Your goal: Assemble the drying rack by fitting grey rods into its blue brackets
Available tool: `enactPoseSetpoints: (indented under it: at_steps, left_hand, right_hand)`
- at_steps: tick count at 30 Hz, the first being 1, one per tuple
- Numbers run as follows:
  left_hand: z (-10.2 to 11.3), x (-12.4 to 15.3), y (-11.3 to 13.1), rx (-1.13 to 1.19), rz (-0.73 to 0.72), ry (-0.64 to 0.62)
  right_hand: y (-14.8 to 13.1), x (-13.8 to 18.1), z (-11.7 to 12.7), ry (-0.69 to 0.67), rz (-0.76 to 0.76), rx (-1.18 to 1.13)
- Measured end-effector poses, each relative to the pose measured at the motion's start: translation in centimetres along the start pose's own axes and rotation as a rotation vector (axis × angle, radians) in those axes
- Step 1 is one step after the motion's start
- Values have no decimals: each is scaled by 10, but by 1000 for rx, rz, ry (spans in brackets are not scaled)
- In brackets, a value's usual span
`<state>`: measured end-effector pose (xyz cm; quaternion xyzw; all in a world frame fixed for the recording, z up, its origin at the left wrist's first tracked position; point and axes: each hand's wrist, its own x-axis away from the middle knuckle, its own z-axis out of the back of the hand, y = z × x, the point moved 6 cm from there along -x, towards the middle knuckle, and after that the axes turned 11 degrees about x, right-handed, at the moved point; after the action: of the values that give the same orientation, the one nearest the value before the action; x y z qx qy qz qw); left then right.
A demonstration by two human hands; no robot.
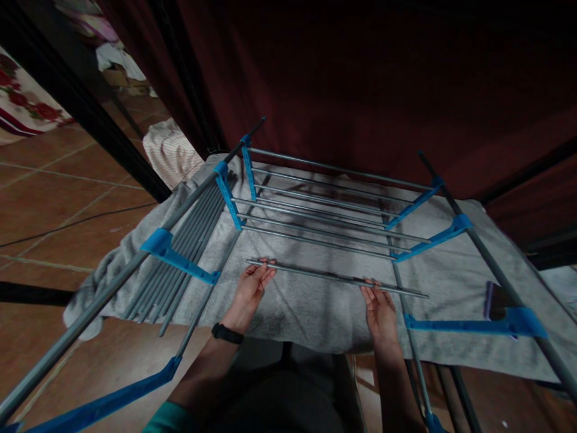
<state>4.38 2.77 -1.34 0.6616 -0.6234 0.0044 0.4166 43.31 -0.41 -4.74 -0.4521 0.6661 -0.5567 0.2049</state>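
A loose grey metal rod [333, 277] lies crosswise in front of me, held at both ends. My left hand [250, 288], with a black watch on the wrist, pinches its left end. My right hand [379, 310] grips it near the right end. Beyond the rod stands a grey drying rack [315, 207] with blue plastic brackets and several parallel rods fixed in its upper shelf. A bundle of spare grey rods [180, 258] lies on the left, resting on a grey towel [315, 307] spread under the rack.
Blue side brackets [473, 326] and slanting frame tubes [103, 294] flank both hands. A small purple object [492, 299] sits by the right bracket. A dark red curtain [360, 78] hangs behind. Brown floor tiles [54, 198] and striped cloth [169, 150] lie to the left.
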Motion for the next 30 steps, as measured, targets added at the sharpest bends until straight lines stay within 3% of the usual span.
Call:
enactPoseSetpoints:
  at_steps: [10, 21, 30]
  left_hand:
    - [-5, -1, -16, -42, 41, -46]
    - [7, -9, 0, -40, -52, -3]
    - [-2, -5, -10, -68, -30, -46]
  right_hand:
    - [3, -2, -1, -43, -14, 6]
    - [-1, 0, -1, 10, -13, -42]
    - [4, -4, 1, -41, -28, -41]
